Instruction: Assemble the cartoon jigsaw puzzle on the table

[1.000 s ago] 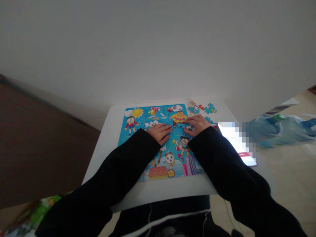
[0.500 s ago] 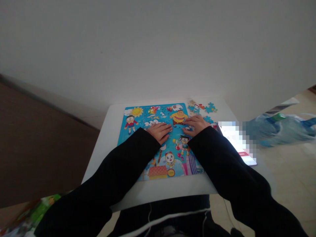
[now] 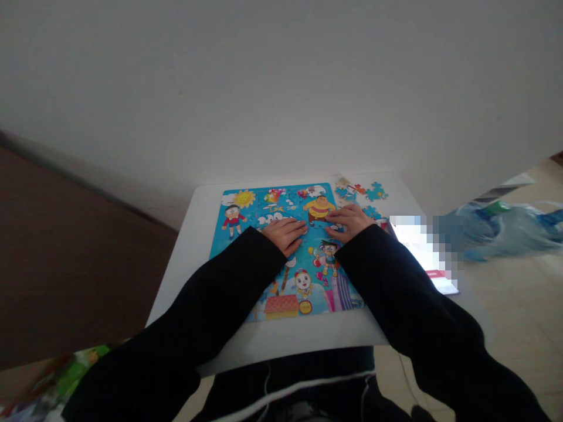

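A blue cartoon jigsaw puzzle [image 3: 281, 287] lies flat on a small white table, most of its picture assembled. My left hand [image 3: 287, 234] rests palm down across its middle, fingers stretched out, covering part of a large white-and-blue figure. To the right, my right hand [image 3: 349, 223] has its fingers and thumb apart. Its fingertips touch the right side of a puzzle piece [image 3: 317, 224] at the feet of a figure in yellow. The underside of both hands is hidden, so a small piece beneath them cannot be ruled out.
Several loose jigsaw pieces [image 3: 375, 192] lie at the table's back right corner. A lit screen [image 3: 422, 252], partly blurred out, sits at the right edge. The white table [image 3: 180, 258] stands against a wall. Beyond it on the floor is a clear plastic bag [image 3: 505, 231].
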A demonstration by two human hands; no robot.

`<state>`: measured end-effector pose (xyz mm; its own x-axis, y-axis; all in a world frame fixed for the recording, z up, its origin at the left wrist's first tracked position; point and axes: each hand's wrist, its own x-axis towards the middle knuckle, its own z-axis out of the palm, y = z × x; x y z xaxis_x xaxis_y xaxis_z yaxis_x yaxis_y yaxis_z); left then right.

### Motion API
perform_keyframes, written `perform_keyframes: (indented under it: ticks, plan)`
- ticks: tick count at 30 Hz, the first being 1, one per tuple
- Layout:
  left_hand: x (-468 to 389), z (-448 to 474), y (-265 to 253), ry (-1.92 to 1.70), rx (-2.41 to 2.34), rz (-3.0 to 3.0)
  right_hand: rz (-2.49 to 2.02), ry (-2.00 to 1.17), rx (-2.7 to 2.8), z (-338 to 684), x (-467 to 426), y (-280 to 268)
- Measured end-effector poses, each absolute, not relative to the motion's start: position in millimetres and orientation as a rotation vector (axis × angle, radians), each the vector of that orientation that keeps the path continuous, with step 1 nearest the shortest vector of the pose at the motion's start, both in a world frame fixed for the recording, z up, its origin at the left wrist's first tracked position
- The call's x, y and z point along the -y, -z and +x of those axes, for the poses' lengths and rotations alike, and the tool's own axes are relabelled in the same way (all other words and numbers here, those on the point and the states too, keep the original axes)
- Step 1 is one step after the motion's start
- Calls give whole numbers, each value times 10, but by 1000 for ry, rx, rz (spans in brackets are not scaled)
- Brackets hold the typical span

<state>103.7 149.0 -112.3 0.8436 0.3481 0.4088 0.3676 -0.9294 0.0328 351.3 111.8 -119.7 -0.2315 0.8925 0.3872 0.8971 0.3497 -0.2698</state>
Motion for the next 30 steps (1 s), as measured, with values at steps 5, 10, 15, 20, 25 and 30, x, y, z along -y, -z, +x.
perform_keyframes:
  ticks: [5,10,15,20,25,30]
  plan:
    - [-1481,1042,1092,643,579,-2979,-1563,-15,2155,3531,-1132,1213]
    - [-1482,1041,1087,629,578,-2992,-1546,-37,2168,3527,-1126,1193]
    - [-1484,1043,1094,613,596,-2993,-1539,-31,2168,3515,-1116,1123]
    - [-1487,1042,1112,654,575,-2970,-1574,37,2111,3504,-1056,1010]
    - [-1499,1037,1147,668,567,-2986,-1645,26,2079,3514,-1016,993]
    - [-1490,1035,1128,653,583,-3001,-1612,1,2167,3492,-1027,985]
